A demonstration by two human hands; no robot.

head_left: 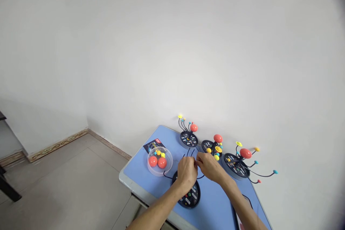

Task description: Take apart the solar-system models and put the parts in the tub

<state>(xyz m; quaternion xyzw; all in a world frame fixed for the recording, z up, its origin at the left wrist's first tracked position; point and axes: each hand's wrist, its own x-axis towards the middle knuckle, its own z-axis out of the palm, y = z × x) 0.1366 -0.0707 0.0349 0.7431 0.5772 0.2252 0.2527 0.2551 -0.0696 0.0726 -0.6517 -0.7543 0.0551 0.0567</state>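
A plain whitish wall fills most of the view, meeting another stretch in a corner at left. Patterned brown skirting runs along its foot, above a grey tiled floor. A black furniture leg shows at the left edge. The blue surface has a pale rim and stands close to the wall.

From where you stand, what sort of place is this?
Perhaps a room at home or school: a blue-topped table stands by a white wall, holding ball-tipped models and a clear tub of balls.
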